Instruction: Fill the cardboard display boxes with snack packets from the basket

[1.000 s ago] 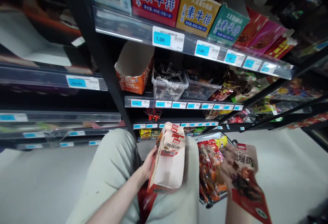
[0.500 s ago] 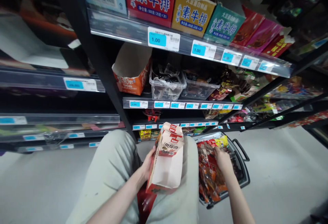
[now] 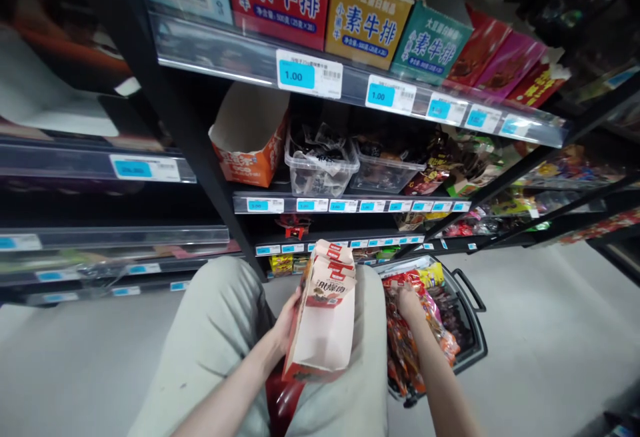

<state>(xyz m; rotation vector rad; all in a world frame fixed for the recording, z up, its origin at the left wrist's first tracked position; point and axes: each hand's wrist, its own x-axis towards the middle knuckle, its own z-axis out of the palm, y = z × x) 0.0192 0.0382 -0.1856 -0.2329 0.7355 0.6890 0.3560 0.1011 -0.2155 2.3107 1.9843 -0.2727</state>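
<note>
An open cardboard snack box (image 3: 327, 337), white inside with red and brown printing, rests tilted on my lap. My left hand (image 3: 287, 320) grips it along its left side. To the right, my right hand (image 3: 410, 303) is down in a black-rimmed basket (image 3: 481, 347), its fingers closed at the top of a red snack packet (image 3: 396, 281). Its fingertips are partly hidden. Around it lie orange-brown snack packets (image 3: 400, 350), a pink one (image 3: 431, 309) and a yellow one (image 3: 433, 275).
Ahead stand shelves with a price-tag rail (image 3: 355, 206). An orange open box (image 3: 250, 163) and clear plastic tubs (image 3: 320, 173) sit on the middle shelf. Red (image 3: 280, 0), yellow (image 3: 367, 20) and green (image 3: 433, 43) boxes line the upper one. Grey floor (image 3: 540, 330) lies right of the basket.
My right hand has moved left within the basket, and the red packet has shifted with it, uncovering pink and orange packets. My left hand and the box stay nearly still.
</note>
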